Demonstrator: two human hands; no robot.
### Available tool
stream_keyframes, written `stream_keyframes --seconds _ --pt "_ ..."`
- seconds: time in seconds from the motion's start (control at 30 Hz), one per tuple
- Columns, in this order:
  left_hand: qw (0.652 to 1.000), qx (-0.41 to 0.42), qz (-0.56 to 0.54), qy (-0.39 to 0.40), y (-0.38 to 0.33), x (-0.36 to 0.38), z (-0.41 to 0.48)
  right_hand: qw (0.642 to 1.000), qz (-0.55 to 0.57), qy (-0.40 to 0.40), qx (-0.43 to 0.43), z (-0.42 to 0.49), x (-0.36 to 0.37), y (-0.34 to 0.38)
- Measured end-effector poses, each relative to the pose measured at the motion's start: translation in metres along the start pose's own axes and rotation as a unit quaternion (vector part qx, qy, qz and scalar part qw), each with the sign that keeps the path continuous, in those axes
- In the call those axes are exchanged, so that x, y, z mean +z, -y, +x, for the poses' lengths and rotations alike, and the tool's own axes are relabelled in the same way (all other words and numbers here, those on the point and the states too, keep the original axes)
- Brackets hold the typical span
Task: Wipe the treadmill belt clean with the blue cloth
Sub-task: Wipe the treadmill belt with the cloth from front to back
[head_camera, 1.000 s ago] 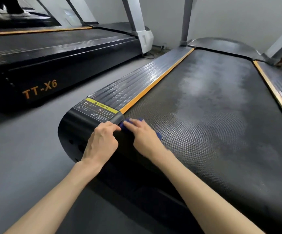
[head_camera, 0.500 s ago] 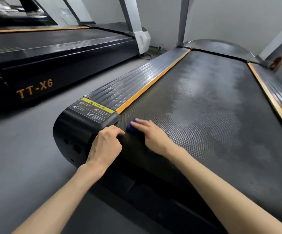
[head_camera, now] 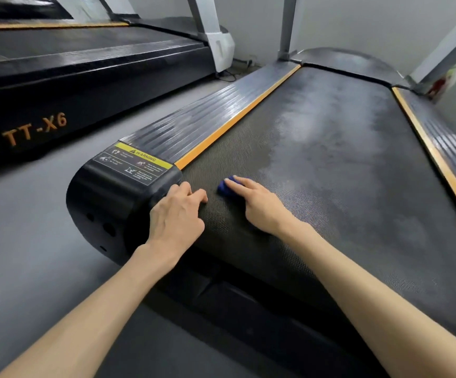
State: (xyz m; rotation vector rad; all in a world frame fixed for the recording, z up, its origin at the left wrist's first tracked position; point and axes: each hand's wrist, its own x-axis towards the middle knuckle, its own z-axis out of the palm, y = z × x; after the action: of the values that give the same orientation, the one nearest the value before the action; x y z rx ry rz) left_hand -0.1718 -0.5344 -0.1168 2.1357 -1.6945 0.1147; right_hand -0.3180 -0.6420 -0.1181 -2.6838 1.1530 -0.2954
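While the right hand (head_camera: 259, 205) pressed down with fingers stretched flat on the blue cloth (head_camera: 225, 188), that cloth sat bunched on the treadmill belt (head_camera: 330, 173) by its near-left corner, a blue edge peeking past the fingertips. Left hand (head_camera: 176, 214) rested on the belt's near edge against the black end cap (head_camera: 107, 197), fingers loosely bent, holding nothing. Pale grey patches spread farther up the belt.

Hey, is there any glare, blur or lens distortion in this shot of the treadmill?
Head view: the wide-angle lens splays the uprights outward; glare streaks the ribbed side rail, which looks slightly smeared; the pale patch on the belt may be sheen or dust; the blue cloth and right hand look fairly sharp.
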Motion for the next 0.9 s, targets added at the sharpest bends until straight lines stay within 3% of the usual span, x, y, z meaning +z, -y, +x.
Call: stream_keyframes --seconds 0.1,0.17,0.27,0.33,0.47,0.53,0.63,0.7,0.8,0.9 --pt "1.0 0.001 0.016 -0.013 -0.003 0.003 0.0 1.0 0.0 0.0 -0.019 -0.021 -0.006 -0.028" --pt "1.0 -0.007 0.006 -0.013 -0.003 0.003 0.001 0.995 -0.01 -0.036 0.097 -0.026 -0.016 -0.066" --pt "1.0 -0.021 -0.018 0.012 -0.005 0.001 0.006 0.955 -0.027 -0.072 0.286 -0.025 -0.035 -0.097" --pt "0.999 -0.026 -0.036 0.012 -0.008 0.0 0.009 0.957 -0.029 -0.078 0.279 -0.017 -0.032 -0.082" --pt "0.996 0.021 -0.083 -0.012 -0.024 0.006 0.004 0.994 0.008 -0.057 0.094 -0.015 -0.008 -0.042" --pt "0.993 0.045 -0.111 0.006 -0.037 0.011 0.002 0.997 0.024 -0.025 0.071 -0.02 -0.013 -0.052" --pt "0.992 0.033 -0.12 0.023 -0.045 0.011 0.006 0.987 0.009 -0.038 0.156 -0.04 -0.029 -0.099" --pt "0.992 0.018 -0.125 0.024 -0.044 0.01 0.008 0.957 0.0 -0.096 0.275 -0.065 -0.044 -0.139" --pt "0.993 0.019 -0.117 0.027 -0.046 0.01 0.005 0.908 -0.006 -0.115 0.403 -0.086 -0.064 -0.172" --pt "0.994 0.021 -0.106 0.024 -0.048 0.011 0.001 0.91 -0.017 -0.127 0.395 -0.07 -0.063 -0.154"
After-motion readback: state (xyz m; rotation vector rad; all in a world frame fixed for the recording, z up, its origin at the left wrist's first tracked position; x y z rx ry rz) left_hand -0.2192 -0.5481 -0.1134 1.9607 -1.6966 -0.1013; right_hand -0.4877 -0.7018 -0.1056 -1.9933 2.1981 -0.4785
